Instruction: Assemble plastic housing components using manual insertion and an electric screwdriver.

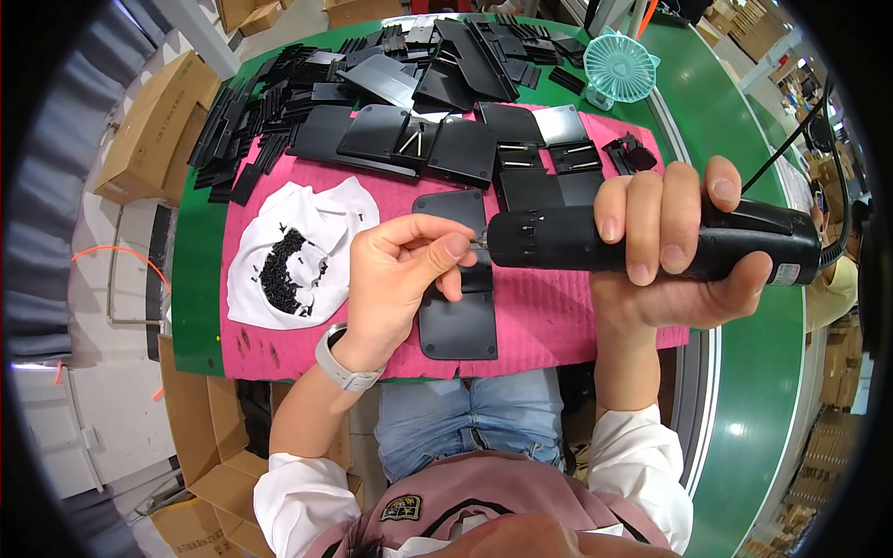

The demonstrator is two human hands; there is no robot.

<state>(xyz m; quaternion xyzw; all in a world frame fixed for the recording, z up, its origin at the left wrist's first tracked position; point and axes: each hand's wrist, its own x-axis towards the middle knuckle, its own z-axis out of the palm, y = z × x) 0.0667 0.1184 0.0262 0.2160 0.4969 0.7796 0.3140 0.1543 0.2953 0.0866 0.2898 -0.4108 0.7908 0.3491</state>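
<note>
My right hand (662,244) wraps round the body of a black corded electric screwdriver (558,238), held sideways with its tip pointing left. At that tip, my left hand (398,270) has thumb and forefinger pinched together; whatever is between them is too small to make out. Below both hands lies a black plastic stand-like piece (458,327), with flat rounded panels at its near and far ends. Its middle is partly hidden by my left fingers and the screwdriver. Left of my left hand, a white cloth (321,206) carries a heap of small black screws (282,272).
Pink foam sheet (544,321) covers part of the green table (200,307). Black plastic parts (372,79) are piled along the far side, with several panels (462,149) nearer. A teal fan (620,70) stands far right. The screwdriver's cable (842,219) hangs right. Cardboard boxes (153,130) flank the left.
</note>
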